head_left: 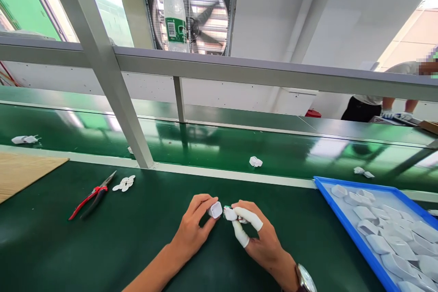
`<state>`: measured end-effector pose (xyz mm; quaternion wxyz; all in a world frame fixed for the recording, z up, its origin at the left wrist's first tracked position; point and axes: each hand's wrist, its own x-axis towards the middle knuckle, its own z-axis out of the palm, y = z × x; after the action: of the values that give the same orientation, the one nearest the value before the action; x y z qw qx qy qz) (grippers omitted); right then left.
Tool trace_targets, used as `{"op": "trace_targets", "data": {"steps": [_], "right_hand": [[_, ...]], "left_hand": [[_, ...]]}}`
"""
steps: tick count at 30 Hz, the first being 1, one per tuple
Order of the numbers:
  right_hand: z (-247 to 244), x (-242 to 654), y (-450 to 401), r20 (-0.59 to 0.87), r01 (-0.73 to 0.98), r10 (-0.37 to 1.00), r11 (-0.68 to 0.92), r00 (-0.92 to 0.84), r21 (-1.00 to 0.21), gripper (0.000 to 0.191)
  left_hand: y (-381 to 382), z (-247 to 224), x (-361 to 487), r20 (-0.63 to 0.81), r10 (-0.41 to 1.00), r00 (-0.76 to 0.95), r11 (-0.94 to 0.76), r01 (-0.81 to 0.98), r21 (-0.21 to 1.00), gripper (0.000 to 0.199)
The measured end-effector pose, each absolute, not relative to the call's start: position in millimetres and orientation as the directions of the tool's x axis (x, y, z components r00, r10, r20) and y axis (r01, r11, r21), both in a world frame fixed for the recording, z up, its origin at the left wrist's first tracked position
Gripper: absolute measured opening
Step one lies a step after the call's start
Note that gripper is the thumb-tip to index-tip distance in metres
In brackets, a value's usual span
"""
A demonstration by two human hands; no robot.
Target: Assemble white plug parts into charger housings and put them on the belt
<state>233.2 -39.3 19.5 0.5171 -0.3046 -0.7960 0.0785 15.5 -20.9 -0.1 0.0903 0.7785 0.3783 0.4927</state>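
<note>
1. Evidently, the left hand [192,224] grips a white casing [215,210] in its fingers, above the green counter [137,232].
2. Facing it, the right hand [266,239] pinches a small white part [230,214] between white-sheathed fingers.
3. Pliers [99,190] lie leftward; a blue tray [356,237] of white shells [379,244] sits rightward.

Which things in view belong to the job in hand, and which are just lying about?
Likely the job:
- white casing, in the left hand
- small white part, in the right hand
- blue tray of white shells
- perhaps the pliers, set down

Seemingly lying about:
- plastic bottle on the rail
- tan board, left edge
</note>
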Motion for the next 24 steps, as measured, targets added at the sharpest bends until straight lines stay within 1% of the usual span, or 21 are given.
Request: {"op": "trace_targets", "data": {"steps": [3,7,11,14,19,24], "right_hand": [[19,228,-43,0.814,0.406,0.505,0.834,-0.287,-0.374,0.053],[17,223,-50,0.807,0.456,0.499,0.826,-0.315,-0.333,0.057],[19,222,-58,0.800,0.515,0.489,0.813,-0.348,-0.273,0.055],[22,222,-61,0.789,0.531,0.493,0.807,-0.366,-0.258,0.052],[21,221,-61,0.790,0.540,0.493,0.803,-0.365,-0.251,0.049],[14,222,-60,0.780,0.557,0.493,0.799,-0.386,-0.229,0.052]], "left_hand": [[-22,3,15,0.757,0.604,0.249,-0.747,0.507,0.429,0.030],[-23,6,16,0.792,0.546,0.274,-0.792,0.478,0.380,0.029],[-25,8,17,0.803,0.528,0.276,-0.822,0.405,0.401,0.029],[-27,9,19,0.812,0.518,0.268,-0.833,0.374,0.408,0.030],[-28,7,18,0.807,0.519,0.284,-0.836,0.365,0.409,0.031],[-27,5,18,0.799,0.524,0.295,-0.834,0.371,0.409,0.032]]}}
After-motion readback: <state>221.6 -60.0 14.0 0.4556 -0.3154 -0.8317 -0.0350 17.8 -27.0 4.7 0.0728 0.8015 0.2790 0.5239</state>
